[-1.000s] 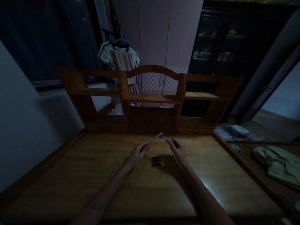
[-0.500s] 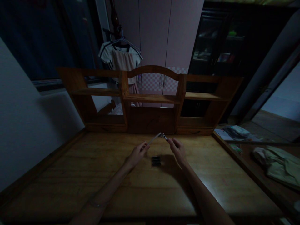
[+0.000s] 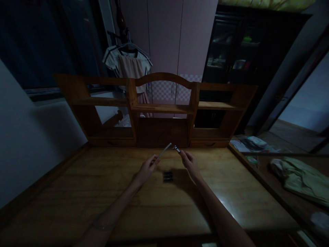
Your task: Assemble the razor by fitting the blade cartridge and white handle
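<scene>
My left hand (image 3: 147,168) is closed on a thin, pale, slightly bent strip (image 3: 165,149) that slants up to the right. In my right hand (image 3: 190,163) is a small tool with a shiny metal head and a dark handle (image 3: 177,149); its exact kind is too small to make out. The tool's head points up and left, a short gap from the strip's tip. Below and between both hands, small dark pieces (image 3: 168,177) lie in a stack-like row on the wooden desk (image 3: 115,206).
A wooden shelf unit (image 3: 161,109) stands along the desk's far edge. Folded light cloth (image 3: 305,178) lies on a lower surface at the right, near a plastic bag (image 3: 257,141). A white wall (image 3: 51,133) borders the left side; clothes (image 3: 130,65) hang behind the shelf.
The strip's tip and the tool's head, which were together or nearly so, now stand apart. Both hands keep their hold. The whole view has shifted slightly.
</scene>
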### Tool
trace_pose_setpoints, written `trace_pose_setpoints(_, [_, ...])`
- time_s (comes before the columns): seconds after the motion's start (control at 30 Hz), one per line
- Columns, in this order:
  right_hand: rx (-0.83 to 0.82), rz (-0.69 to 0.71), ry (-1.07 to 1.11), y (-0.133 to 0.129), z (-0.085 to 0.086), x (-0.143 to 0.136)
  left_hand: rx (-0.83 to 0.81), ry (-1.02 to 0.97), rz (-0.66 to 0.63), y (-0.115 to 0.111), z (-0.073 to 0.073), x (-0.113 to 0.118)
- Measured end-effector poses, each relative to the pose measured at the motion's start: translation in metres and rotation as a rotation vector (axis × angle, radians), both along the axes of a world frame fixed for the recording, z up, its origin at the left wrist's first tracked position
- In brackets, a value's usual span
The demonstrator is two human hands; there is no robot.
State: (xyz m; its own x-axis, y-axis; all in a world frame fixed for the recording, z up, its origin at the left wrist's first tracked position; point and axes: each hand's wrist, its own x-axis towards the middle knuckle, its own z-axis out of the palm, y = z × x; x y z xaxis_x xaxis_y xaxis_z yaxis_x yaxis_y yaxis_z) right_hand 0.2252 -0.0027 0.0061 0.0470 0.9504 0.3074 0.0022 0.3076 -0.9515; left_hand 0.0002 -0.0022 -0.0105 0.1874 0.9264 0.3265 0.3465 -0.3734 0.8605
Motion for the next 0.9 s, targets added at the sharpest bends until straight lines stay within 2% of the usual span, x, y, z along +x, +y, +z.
trace_pose_setpoints(0.27, [-0.097, 0.116, 0.11, 0.0039, -0.0019, 0.0007, 0.03, 0.007, -0.001, -0.0017, 0.0037, -0.0016])
trace_pose_setpoints(0.5, [-0.139, 0.15, 0.091, 0.0071, -0.0076, -0.0012, 0.001, 0.045, -0.063, -0.0051, 0.0026, 0.0019])
trace_pose_setpoints(0.67, [-0.178, 0.189, 0.119, 0.0073, -0.0082, -0.0017, 0.035, 0.012, 0.009, -0.0027, 0.0027, -0.0001])
trace_pose_setpoints(0.9, [-0.185, 0.203, 0.118, 0.0056, -0.0076, -0.0028, 0.024, 0.027, 0.008, -0.0004, 0.0006, 0.0])
